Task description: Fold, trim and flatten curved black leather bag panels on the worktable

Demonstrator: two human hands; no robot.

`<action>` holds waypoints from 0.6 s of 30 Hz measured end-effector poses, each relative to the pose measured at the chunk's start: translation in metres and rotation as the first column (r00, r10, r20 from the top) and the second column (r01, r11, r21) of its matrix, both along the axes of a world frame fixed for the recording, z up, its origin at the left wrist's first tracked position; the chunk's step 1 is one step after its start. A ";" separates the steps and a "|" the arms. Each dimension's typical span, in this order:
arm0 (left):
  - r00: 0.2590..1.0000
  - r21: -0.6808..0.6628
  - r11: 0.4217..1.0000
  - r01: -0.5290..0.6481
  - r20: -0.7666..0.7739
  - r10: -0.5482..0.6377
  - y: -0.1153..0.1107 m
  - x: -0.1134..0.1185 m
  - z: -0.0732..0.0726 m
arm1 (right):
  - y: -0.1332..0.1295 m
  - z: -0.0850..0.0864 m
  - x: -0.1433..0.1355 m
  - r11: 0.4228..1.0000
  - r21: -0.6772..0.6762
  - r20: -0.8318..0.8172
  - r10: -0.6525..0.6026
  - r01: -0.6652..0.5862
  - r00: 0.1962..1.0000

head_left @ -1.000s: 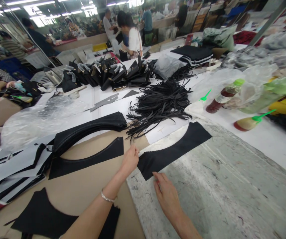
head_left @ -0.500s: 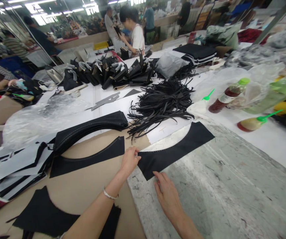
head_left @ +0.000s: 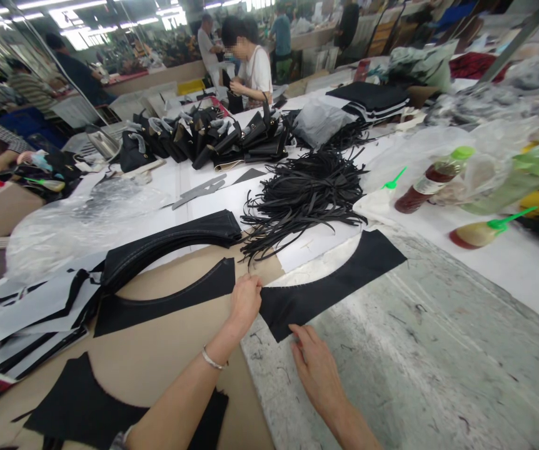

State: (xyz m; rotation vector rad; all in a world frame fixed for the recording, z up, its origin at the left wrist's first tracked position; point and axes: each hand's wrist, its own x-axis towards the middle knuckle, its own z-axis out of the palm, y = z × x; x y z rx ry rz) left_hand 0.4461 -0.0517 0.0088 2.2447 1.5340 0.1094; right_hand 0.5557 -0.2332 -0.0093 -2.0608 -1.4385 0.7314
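A curved black piece (head_left: 330,284) lies across the edge of the grey-green board. My left hand (head_left: 245,301) is at its left end, fingers closed together near the corner; what they grip is too small to tell. With fingers apart, my right hand (head_left: 315,362) rests its fingertips by the lower edge of this piece. Left of my left hand, a similar curved piece (head_left: 166,305) lies flat on brown card, below a stack of curved black pieces (head_left: 171,234). Another black piece (head_left: 82,400) is at the lower left.
A heap of black strips (head_left: 311,194) lies beyond my hands. Bottles, one dark red (head_left: 426,184) and one squeeze bottle (head_left: 476,234), are at the right. Black bags (head_left: 204,134) stand farther back, near a person in white (head_left: 257,72). Clear plastic (head_left: 72,219) lies left.
The fingers of my left hand have drawn in and turned slightly at the corner of the piece. My right hand has barely moved. The person in white has lowered a black item.
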 end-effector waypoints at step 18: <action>0.909 -0.296 0.952 -0.079 0.372 0.191 -0.010 -0.004 0.000 | 0.004 0.003 0.005 0.999 0.045 0.090 0.004 -0.008 0.996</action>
